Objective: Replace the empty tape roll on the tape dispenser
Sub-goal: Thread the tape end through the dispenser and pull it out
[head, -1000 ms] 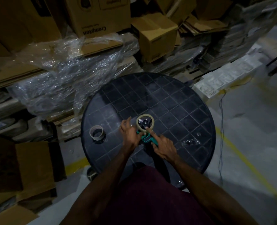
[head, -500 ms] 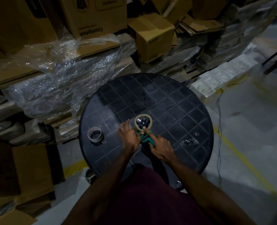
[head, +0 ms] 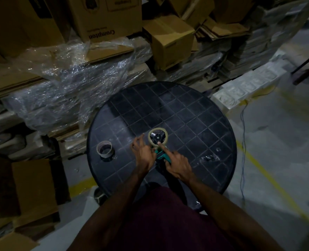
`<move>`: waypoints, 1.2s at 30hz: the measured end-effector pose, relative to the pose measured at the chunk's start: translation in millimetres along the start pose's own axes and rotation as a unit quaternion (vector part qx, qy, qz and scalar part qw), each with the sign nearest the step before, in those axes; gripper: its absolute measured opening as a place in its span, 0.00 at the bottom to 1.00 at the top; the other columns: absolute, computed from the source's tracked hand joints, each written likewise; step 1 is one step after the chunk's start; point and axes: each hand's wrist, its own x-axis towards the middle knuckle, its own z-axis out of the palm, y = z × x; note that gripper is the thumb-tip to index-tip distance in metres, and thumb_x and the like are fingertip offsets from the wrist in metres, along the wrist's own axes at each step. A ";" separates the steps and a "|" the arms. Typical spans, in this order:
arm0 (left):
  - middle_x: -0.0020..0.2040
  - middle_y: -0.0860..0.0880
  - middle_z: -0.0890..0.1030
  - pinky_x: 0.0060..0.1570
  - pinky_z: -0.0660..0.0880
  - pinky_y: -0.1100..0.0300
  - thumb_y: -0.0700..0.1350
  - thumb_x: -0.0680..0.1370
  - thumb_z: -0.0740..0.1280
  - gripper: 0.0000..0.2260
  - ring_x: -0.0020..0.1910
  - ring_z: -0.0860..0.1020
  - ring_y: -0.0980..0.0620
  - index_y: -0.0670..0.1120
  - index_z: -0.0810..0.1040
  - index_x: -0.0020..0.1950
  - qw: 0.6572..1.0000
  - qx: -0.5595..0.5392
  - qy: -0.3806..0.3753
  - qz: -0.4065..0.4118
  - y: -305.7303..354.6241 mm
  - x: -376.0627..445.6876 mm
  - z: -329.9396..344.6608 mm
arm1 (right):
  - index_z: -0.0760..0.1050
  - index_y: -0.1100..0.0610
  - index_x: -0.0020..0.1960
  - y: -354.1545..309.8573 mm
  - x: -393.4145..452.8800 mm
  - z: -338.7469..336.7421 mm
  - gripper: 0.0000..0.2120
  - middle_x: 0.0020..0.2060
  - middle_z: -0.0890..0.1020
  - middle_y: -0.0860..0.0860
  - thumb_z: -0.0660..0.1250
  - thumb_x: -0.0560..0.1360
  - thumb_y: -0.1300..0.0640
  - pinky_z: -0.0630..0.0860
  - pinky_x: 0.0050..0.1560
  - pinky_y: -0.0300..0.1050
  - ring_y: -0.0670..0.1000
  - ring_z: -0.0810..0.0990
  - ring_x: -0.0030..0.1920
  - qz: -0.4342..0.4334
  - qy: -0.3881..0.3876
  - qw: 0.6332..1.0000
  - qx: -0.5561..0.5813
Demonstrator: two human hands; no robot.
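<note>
Your tape dispenser lay on the round black table, its teal frame under both hands, with a tan tape roll seated on its dark hub. Your right hand gripped the frame, index finger stretched onto the roll. Your left hand sat just beside the roll, fingers loosely spread, gripping nothing visible. An empty cardboard core stood apart to the left. Behind, a cardboard box read "Crompton" upside down; its contents were hidden.
</note>
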 end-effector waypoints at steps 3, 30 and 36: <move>0.79 0.46 0.59 0.69 0.46 0.44 0.50 0.75 0.64 0.11 0.74 0.48 0.44 0.50 0.86 0.50 1.000 0.011 0.004 -0.002 0.8 -3.4 2.0 | 0.35 0.31 0.75 -1.3 0.4 0.5 0.43 0.49 0.79 0.60 0.62 0.75 0.51 0.80 0.45 0.55 0.60 0.81 0.44 0.001 -0.002 1.000 -0.002; 0.77 0.49 0.63 0.71 0.52 0.43 0.54 0.72 0.73 0.13 0.75 0.54 0.41 0.44 0.85 0.44 0.981 -0.144 0.028 -0.127 9.2 10.3 14.3 | 0.35 0.33 0.76 -11.8 5.0 4.2 0.44 0.48 0.80 0.62 0.63 0.75 0.53 0.80 0.44 0.55 0.61 0.81 0.44 0.026 -0.007 1.000 -0.003; 0.74 0.53 0.67 0.65 0.59 0.46 0.50 0.71 0.67 0.14 0.71 0.58 0.45 0.46 0.85 0.52 0.982 -0.111 0.043 -0.144 -0.6 11.1 17.5 | 0.35 0.33 0.76 -13.8 5.6 2.9 0.44 0.48 0.79 0.61 0.63 0.75 0.54 0.80 0.42 0.54 0.59 0.81 0.42 0.018 -0.002 1.000 0.001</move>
